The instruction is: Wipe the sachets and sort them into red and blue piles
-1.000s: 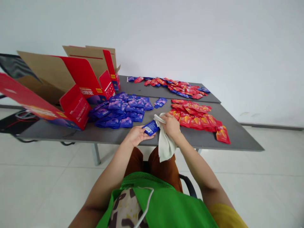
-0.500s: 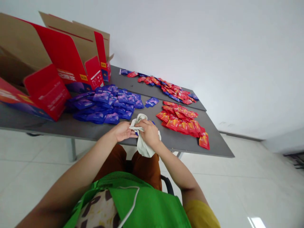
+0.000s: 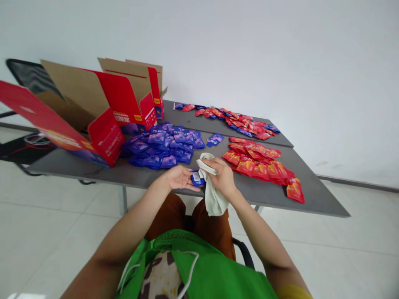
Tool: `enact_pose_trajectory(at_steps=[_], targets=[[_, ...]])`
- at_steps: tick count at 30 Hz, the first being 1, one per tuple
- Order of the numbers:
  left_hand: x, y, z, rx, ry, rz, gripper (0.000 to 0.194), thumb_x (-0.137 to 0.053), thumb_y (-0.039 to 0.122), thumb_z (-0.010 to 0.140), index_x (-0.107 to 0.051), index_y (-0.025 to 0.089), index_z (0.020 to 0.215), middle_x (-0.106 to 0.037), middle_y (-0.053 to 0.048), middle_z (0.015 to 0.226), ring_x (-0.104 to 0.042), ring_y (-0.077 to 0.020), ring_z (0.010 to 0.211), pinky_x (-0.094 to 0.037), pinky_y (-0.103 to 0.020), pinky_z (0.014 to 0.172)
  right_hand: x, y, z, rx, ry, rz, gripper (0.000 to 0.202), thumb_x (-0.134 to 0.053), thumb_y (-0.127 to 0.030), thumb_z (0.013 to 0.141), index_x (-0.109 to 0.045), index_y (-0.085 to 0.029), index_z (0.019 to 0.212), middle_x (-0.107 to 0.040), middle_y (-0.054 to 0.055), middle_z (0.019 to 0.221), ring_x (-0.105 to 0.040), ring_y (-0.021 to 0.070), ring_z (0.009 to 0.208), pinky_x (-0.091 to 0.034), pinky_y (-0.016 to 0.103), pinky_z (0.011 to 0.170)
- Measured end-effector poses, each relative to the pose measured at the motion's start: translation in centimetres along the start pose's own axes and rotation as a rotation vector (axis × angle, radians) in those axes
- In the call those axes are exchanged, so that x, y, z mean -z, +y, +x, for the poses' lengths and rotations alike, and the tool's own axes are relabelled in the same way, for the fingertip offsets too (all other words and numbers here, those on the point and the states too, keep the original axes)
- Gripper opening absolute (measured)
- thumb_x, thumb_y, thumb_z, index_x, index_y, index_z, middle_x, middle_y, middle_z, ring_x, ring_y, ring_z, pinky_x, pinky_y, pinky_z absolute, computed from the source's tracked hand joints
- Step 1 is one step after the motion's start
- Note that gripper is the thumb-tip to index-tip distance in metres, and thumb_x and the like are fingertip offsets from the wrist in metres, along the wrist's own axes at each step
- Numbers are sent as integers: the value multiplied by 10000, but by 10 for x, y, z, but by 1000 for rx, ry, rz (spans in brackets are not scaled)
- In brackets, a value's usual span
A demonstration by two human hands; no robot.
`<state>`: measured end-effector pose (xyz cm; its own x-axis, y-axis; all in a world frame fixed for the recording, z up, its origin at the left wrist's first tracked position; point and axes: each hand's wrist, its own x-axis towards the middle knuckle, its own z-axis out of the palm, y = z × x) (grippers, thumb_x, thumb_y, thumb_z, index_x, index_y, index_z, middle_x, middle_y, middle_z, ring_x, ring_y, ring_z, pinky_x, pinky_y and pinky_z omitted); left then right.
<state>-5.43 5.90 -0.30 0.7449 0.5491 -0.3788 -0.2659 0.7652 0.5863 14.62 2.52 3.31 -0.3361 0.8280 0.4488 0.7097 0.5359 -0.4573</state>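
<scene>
Near the table's front edge my left hand point(image 3: 181, 178) holds a blue sachet point(image 3: 197, 179) by one end, its white label patch facing up. My right hand point(image 3: 222, 174) is closed on a white cloth point(image 3: 214, 200), which hangs down over the table edge and touches the sachet's right end. Behind my left hand lies a heap of blue sachets point(image 3: 165, 145), with a single blue sachet point(image 3: 215, 139) flat beside it. To the right of my right hand spreads a pile of red sachets point(image 3: 258, 162).
Open red cardboard boxes point(image 3: 116, 91) stand on the left of the grey table point(image 3: 249, 192). Along the back is a mixed pile of red and blue sachets point(image 3: 243, 122). A stray red sachet point(image 3: 294, 190) lies near the right front. A black chair point(image 3: 26, 77) stands behind the boxes.
The view has swung left, so everything sits further right. The blue sachet, earlier mostly covered by the cloth, now shows its label between my hands.
</scene>
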Motion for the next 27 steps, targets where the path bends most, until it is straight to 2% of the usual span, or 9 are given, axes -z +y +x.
enact_pose_trajectory(at_steps=[3,6,11,14,17,21,23,25,27], targets=[[9,7,-4,42,-108,42,291,-502,41,764,-625,72,1026,-716,-162,936,-678,-292,939,-389,-629,949,-12,-14,-10,36,-55,10,355,-515,-180,895,-645,-326,1191,-658,0,1091,-574,170,1003,-432,273,895],[9,5,-4,-25,-106,83,296,-483,-3,716,-639,64,958,-719,-143,860,-691,-275,858,-406,-639,921,-22,-16,-14,25,-63,-75,325,-538,-141,865,-705,-327,1073,-665,-4,1067,-564,185,944,-438,284,846],[0,-5,-7,-96,-45,101,192,-508,56,808,-635,32,950,-710,-185,877,-691,-274,877,-408,-600,955,-18,8,-6,-107,-74,-296,276,-551,-162,862,-727,-328,995,-671,11,1024,-557,200,895,-432,286,776],[-1,-7,-13,-111,-32,113,203,-517,46,817,-628,18,984,-706,-201,912,-688,-272,895,-416,-593,954,-10,26,1,-226,-56,-417,274,-550,-165,860,-729,-304,1013,-671,33,1018,-574,200,903,-428,269,750],[1,-7,-16,-96,-31,129,216,-520,30,810,-628,22,998,-705,-200,928,-682,-284,923,-429,-593,941,1,32,7,-266,-39,-441,257,-554,-203,867,-726,-291,1037,-678,42,1011,-601,188,903,-431,242,717],[-2,-7,-17,-141,62,83,211,-501,14,805,-635,23,968,-705,-199,928,-686,-289,911,-424,-600,948,23,21,10,-199,110,-310,236,-554,-325,892,-710,-290,1066,-676,27,1066,-627,189,913,-460,253,727],[-4,-8,-16,-163,85,49,234,-494,20,807,-636,21,993,-704,-200,941,-687,-281,908,-421,-596,959,31,8,7,-127,195,-204,261,-539,-328,905,-689,-290,1114,-667,22,1096,-622,184,952,-469,261,777],[-5,-9,-14,-177,90,34,252,-498,26,800,-638,22,1010,-703,-197,946,-687,-276,902,-434,-583,952,32,-6,1,-41,204,-108,287,-516,-311,921,-661,-307,1170,-662,12,1102,-610,173,974,-466,261,827],[-6,-11,-12,-212,111,40,251,-506,18,777,-649,34,982,-708,-175,913,-692,-262,864,-472,-543,923,23,-20,-6,44,129,-62,318,-506,-306,930,-626,-339,1223,-660,3,1101,-598,169,981,-459,264,865]])
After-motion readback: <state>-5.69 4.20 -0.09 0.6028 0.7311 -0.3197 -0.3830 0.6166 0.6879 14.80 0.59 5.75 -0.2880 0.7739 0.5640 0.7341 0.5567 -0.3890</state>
